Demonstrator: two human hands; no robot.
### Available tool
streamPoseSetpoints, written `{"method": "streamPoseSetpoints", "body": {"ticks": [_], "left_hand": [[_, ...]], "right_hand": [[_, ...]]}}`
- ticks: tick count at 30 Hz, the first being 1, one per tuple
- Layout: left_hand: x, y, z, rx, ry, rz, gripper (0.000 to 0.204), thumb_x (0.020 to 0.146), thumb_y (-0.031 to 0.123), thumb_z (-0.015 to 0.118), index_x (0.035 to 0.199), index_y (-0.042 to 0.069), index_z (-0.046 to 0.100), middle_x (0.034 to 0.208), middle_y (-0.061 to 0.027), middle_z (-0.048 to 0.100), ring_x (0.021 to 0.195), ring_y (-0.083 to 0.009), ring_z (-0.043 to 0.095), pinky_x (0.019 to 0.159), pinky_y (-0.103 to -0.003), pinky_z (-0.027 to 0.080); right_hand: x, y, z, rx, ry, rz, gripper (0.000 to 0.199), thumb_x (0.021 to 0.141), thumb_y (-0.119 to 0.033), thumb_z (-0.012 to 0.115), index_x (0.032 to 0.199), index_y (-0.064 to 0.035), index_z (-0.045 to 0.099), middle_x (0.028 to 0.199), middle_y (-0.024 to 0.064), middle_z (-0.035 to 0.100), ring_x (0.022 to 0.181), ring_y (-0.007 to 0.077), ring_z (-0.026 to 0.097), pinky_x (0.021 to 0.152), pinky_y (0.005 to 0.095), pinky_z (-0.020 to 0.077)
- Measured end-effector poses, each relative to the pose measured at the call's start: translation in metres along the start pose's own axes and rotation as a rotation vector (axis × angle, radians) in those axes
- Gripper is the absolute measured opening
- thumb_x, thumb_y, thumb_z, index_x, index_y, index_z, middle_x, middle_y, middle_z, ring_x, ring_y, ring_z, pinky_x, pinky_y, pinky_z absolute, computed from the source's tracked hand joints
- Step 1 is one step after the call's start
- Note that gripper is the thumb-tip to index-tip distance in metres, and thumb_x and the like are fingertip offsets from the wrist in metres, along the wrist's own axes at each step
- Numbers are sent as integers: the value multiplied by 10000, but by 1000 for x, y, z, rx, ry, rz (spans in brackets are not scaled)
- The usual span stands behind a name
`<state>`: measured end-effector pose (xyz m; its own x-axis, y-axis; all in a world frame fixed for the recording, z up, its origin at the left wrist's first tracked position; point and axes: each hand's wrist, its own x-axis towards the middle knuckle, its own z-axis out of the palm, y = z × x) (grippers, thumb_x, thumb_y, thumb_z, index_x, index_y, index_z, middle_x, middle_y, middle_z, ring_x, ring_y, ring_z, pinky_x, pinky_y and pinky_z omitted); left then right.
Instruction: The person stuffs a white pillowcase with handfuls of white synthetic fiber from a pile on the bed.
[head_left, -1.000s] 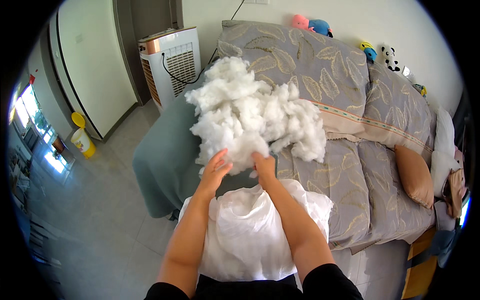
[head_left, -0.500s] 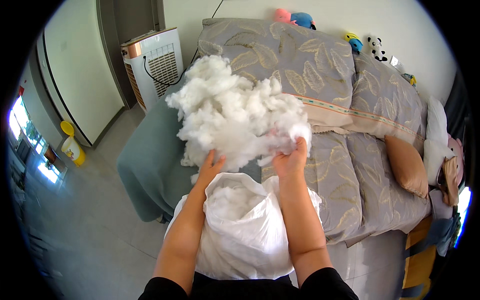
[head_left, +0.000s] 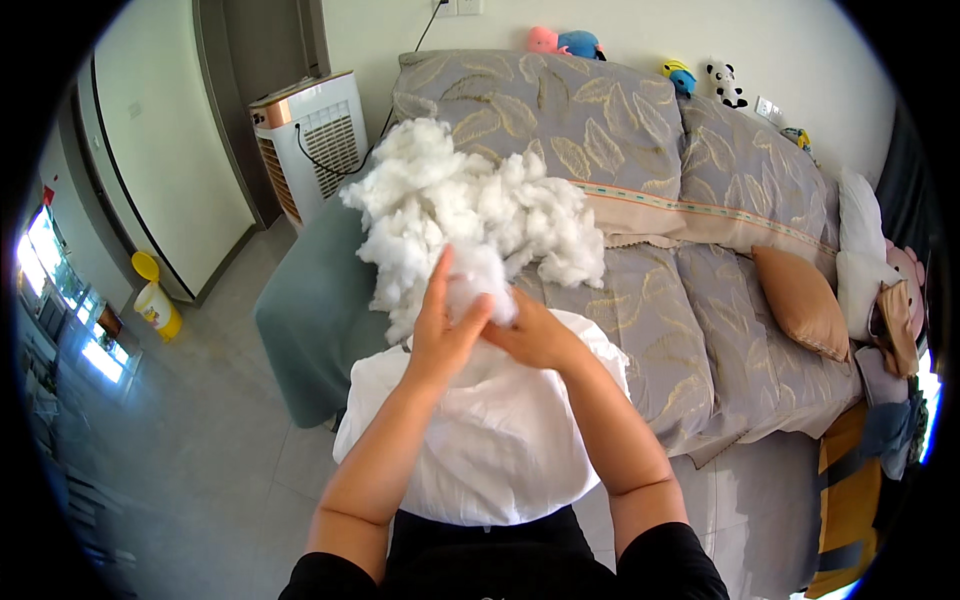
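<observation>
Bed (head_left: 640, 300) fills the right half of the view, covered with a grey leaf-print quilt, teal sheet hanging off its near-left corner. Big heap of white fibre stuffing (head_left: 470, 205) lies on the quilt near that corner, loose and clumpy. White fabric cover (head_left: 490, 440) sits against the person's front at the bed edge, its open mouth just below the heap. White air cooler (head_left: 310, 135) stands on the floor left of the bed head. Brown pillow (head_left: 800, 300) rests on the right side of the quilt. Small plush toys (head_left: 565, 42) line the headboard top. Yellow bin (head_left: 155, 300) far left on the floor.

Left hand (head_left: 440, 325) is raised at the cover's mouth, fingers closed partway round a tuft of stuffing (head_left: 480, 285), thumb on its right side. Right hand (head_left: 535, 335) touches the same tuft from the right, fingers curled onto it, meeting the left hand. Tuft sits between both hands, right above the cover opening, touching the heap's lower edge
</observation>
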<state>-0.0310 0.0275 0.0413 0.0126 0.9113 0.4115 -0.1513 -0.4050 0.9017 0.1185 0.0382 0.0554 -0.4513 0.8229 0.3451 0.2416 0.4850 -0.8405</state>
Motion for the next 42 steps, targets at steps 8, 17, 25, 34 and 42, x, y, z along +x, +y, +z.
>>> {"method": "streamPoseSetpoints", "body": {"ticks": [8, 17, 25, 34, 42], "left_hand": [[-28, -11, -2, -120, -67, -171, 161, 862, 124, 599, 978, 12, 599, 816, -13, 609, 657, -55, 522, 568, -191, 416], [-32, 4, -11, -241, 239, -192, 316, 894, 329, 566, 1093, 87, 522, 860, -10, 543, 548, -65, 440, 444, -205, 368], [-56, -12, 30, 192, 228, 82, 325, 908, 296, 536, 1081, 39, 439, 825, -72, 559, 676, -182, 546, 605, -304, 451], [-36, -8, 23, 69, 134, 167, 379, 897, 349, 558, 1071, 32, 441, 869, -49, 553, 731, -122, 533, 639, -261, 448], [-17, -2, 0, -218, 196, -88, 394, 900, 223, 565, 1203, -5, 458, 1101, -83, 562, 968, -147, 540, 809, -281, 451]], "right_hand": [[-35, 0, 25, 807, 246, 157, 458, 816, -158, 663, 1221, -12, 507, 1088, 89, 578, 943, 120, 544, 712, 248, 468], [-57, -5, 20, 489, 825, 136, 267, 860, -252, 634, 727, -25, 592, 589, -24, 521, 555, 47, 413, 484, 224, 348], [-46, 2, 56, 224, 943, -6, 309, 899, -280, 573, 787, 7, 602, 608, 4, 527, 579, 89, 410, 526, 255, 371], [-32, -4, 50, 409, 866, 17, 248, 899, -220, 578, 901, 23, 627, 615, -22, 539, 561, 68, 423, 500, 215, 346], [-29, -6, 23, -49, 997, -8, 199, 886, -194, 591, 871, -3, 644, 542, -30, 466, 532, 79, 371, 494, 216, 339]]}}
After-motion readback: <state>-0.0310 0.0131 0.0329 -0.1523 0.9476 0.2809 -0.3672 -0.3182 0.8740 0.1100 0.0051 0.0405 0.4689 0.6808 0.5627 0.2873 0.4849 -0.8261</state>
